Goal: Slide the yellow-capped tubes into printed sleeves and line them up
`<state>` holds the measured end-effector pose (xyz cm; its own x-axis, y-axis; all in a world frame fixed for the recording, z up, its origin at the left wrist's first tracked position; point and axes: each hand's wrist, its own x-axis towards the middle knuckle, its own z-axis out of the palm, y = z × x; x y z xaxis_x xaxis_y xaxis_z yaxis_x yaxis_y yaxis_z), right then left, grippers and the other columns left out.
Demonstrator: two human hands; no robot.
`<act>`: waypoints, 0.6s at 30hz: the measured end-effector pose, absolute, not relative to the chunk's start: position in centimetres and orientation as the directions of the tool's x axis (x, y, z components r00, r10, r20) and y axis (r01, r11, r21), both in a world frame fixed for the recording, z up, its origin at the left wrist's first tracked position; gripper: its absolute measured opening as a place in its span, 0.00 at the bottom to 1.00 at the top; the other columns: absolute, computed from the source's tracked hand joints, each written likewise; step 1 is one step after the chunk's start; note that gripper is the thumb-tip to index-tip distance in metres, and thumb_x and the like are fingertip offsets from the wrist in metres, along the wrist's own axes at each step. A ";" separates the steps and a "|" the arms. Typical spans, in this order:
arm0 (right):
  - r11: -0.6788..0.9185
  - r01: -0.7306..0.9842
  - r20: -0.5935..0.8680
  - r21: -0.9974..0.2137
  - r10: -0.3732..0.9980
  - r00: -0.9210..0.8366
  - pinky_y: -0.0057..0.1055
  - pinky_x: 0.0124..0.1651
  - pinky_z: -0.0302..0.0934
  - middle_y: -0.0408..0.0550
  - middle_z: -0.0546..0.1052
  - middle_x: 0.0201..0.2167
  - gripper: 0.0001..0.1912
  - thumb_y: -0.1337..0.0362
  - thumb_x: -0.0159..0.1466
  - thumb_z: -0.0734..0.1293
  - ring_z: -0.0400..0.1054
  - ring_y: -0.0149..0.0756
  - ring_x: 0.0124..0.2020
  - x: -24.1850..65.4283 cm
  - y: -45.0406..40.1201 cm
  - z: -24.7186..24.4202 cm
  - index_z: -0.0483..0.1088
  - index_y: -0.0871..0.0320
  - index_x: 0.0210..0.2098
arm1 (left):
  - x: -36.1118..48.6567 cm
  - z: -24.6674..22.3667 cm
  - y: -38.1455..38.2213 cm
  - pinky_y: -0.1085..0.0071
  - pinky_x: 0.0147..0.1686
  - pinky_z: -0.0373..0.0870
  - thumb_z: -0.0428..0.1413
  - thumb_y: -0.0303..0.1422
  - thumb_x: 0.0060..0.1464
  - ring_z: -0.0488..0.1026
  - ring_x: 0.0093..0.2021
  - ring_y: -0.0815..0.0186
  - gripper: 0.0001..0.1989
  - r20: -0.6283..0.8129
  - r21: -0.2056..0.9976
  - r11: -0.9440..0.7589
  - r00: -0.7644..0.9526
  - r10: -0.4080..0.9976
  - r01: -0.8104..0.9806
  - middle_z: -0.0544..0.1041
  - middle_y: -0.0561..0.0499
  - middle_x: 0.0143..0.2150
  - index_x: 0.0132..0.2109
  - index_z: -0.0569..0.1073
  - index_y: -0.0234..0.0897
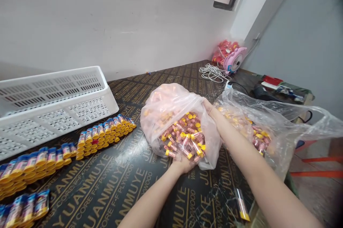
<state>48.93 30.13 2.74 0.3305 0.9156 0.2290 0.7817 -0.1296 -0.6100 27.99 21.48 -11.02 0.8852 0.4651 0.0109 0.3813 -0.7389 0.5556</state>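
Note:
A pinkish translucent plastic bag [171, 96] full of small tubes with yellow caps [184, 135] lies on the dark printed table, its mouth facing me. At the lower edge of the opening is my left hand [183, 163], its fingers partly hidden among the tubes and plastic. My right hand [207, 106] grips the upper right rim of the bag. To the right, a second clear bag [235, 114] holds more yellow-capped tubes. One loose tube [242, 204] lies near the front right edge of the table.
Stacked tubes with blue and yellow ends [99, 135] stand in rows at the left, before a white plastic crate [77, 114]. Farther back are a coiled white cable [213, 73], a pink fan [235, 60] and a bag of red items [223, 50] by the wall.

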 end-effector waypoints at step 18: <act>-0.164 0.945 0.279 -0.284 0.929 0.245 0.36 0.52 0.57 0.54 0.73 0.48 0.17 0.61 0.62 0.58 0.66 0.46 0.50 44.9 23.9 0.0 0.70 0.57 0.48 | 25.9 -3.3 20.7 0.65 0.37 0.70 0.56 0.40 0.49 0.74 0.31 0.60 0.10 -0.109 0.559 -0.766 0.944 0.312 0.318 0.78 0.47 0.29 0.32 0.78 0.39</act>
<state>44.92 23.89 0.00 0.2448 0.9286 0.2790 0.9448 -0.1638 -0.2839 25.90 20.69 -3.35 0.9437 0.3125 -0.1085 0.3179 -0.7659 0.5589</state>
